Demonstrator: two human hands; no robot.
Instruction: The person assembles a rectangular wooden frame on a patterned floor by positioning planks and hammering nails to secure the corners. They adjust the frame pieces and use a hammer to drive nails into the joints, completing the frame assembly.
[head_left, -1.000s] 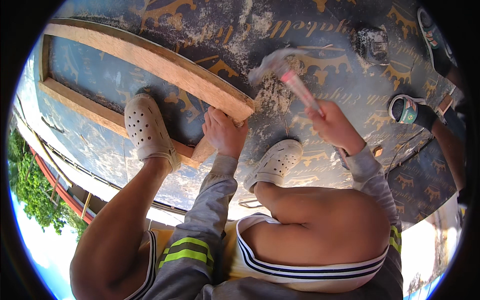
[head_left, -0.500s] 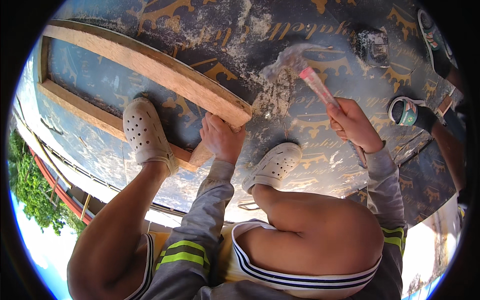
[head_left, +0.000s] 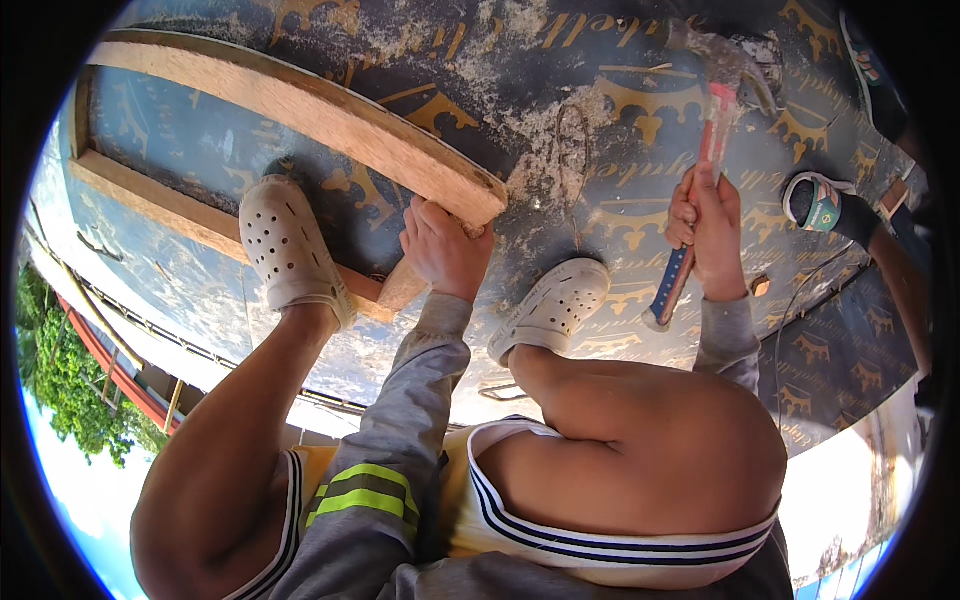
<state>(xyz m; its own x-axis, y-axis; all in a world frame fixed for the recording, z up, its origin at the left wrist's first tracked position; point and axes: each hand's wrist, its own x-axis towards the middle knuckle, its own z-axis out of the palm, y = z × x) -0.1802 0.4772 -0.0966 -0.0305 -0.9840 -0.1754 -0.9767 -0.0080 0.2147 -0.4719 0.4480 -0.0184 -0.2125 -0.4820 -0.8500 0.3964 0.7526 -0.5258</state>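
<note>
My right hand (head_left: 712,225) is wrapped around the handle of a claw hammer (head_left: 716,125), raised to the right of the wooden frame. The hammer has a worn metal head and a red handle with a blue, white-starred lower end. A rectangular frame of timber strips (head_left: 290,108) lies at the left. My left hand (head_left: 446,250) is closed round the short end piece of that frame, just below the corner with the long upper strip. Part of the end piece is hidden under my fingers.
My left beige clog (head_left: 285,240) stands over the frame's lower strip; my right clog (head_left: 555,305) is on the dark printed panel (head_left: 620,250). Another person's sandalled foot (head_left: 825,205) is at the right. A thin wire loop (head_left: 575,150) and a wood scrap (head_left: 761,286) lie nearby.
My right hand has swung the hammer up and to the right, turning its handle more upright. My left hand keeps its hold on the frame's end piece.
</note>
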